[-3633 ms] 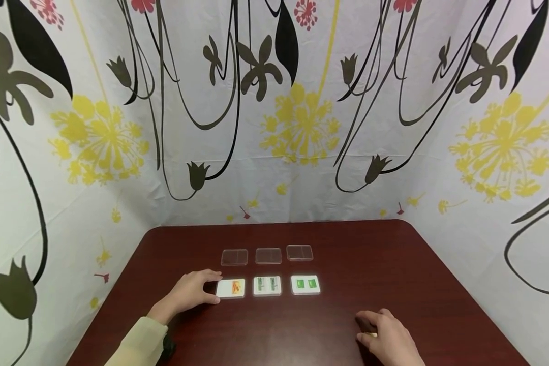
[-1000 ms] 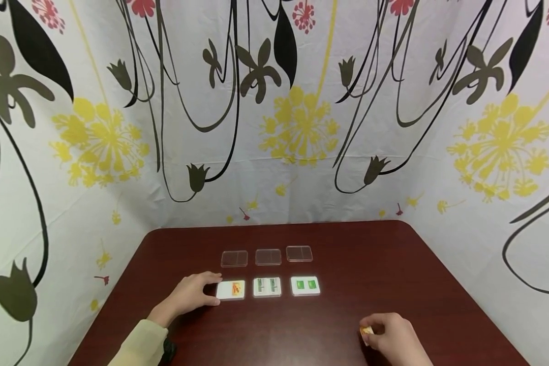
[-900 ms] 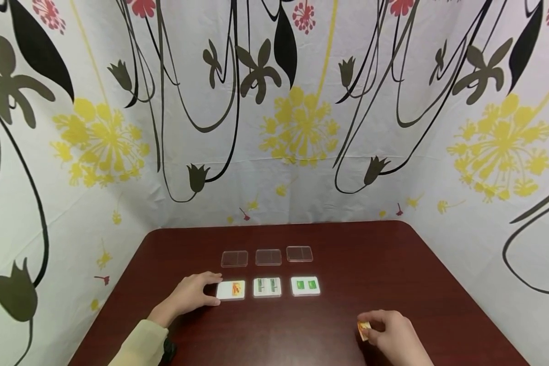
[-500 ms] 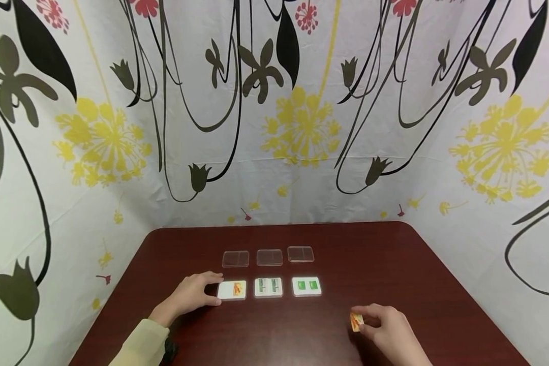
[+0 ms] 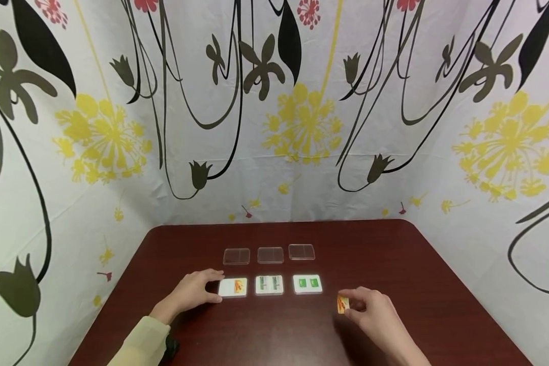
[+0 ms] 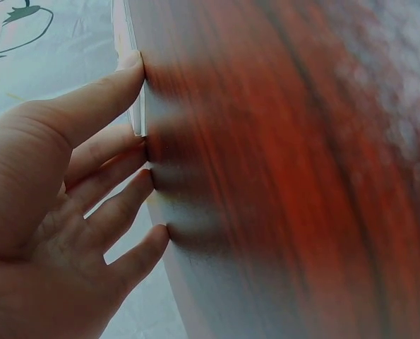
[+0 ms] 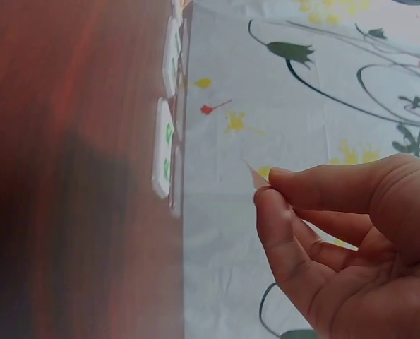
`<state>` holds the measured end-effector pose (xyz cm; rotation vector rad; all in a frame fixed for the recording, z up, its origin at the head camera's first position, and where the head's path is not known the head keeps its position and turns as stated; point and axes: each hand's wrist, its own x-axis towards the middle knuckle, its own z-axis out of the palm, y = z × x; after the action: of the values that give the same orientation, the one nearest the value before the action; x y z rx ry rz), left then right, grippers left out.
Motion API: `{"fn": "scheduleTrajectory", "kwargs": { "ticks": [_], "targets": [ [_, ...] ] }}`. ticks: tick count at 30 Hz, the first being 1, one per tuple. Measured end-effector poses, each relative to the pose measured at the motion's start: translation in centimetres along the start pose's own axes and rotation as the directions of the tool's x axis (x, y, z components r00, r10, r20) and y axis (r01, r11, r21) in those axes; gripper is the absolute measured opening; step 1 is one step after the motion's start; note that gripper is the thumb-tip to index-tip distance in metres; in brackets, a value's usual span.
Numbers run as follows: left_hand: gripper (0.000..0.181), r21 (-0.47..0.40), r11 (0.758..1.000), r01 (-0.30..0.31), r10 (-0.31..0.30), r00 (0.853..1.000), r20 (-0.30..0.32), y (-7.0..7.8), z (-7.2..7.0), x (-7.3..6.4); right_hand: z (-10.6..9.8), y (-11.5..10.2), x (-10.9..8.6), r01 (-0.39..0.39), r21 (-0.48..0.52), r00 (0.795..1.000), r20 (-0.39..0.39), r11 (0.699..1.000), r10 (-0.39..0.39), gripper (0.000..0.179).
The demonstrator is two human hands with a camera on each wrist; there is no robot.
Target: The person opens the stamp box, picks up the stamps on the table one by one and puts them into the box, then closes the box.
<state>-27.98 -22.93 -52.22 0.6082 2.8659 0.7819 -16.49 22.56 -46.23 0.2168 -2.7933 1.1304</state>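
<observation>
In the head view, my right hand (image 5: 375, 312) pinches a small card (image 5: 343, 304) with an orange and yellow picture between thumb and index finger. It is held above the table; the right wrist view shows the card (image 7: 256, 176) almost edge-on. My left hand (image 5: 189, 294) steadies the leftmost of three flat white-filled cases (image 5: 227, 287), thumb and fingers at its left end. That case has a similar orange picture on its right half and plain white on its left. The middle case (image 5: 269, 285) bears two green-and-grey pictures, the right case (image 5: 307, 284) two green ones.
Three clear plastic lids or trays (image 5: 236, 256) lie in a row behind the white cases. The dark red-brown table (image 5: 370, 254) has rounded far corners. A white cloth (image 5: 238, 203) printed with flowers hangs around its back and sides.
My right hand has lifted the small card from the table's right front and moved left and forward, turning its picture into view. The left hand stays at the left case.
</observation>
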Motion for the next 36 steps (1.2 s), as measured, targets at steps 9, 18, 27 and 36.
{"fn": "scheduleTrajectory", "kwargs": {
  "ticks": [9,18,27,36],
  "targets": [
    [0.063,0.006,1.000,0.011,-0.011,1.000,-0.002,0.0,0.1,0.0,0.9,-2.5,1.7,0.009,0.049,1.000,0.008,0.999,-0.009,0.034],
    [0.063,0.009,1.000,0.022,-0.022,1.000,-0.011,0.2,0.0,0.1,2.4,-4.8,3.0,0.133,0.073,0.991,-0.021,0.988,-0.131,0.035],
    [0.063,0.020,0.999,0.031,-0.030,0.999,-0.017,0.4,-0.2,0.0,4.0,-7.5,4.7,0.239,0.105,0.971,-0.026,0.965,-0.237,0.037],
    [0.063,0.040,0.999,0.001,0.000,1.000,-0.027,0.4,-0.1,-0.3,6.1,-10.7,6.6,0.329,0.097,0.943,0.024,0.939,-0.333,0.035]
  ]
}}
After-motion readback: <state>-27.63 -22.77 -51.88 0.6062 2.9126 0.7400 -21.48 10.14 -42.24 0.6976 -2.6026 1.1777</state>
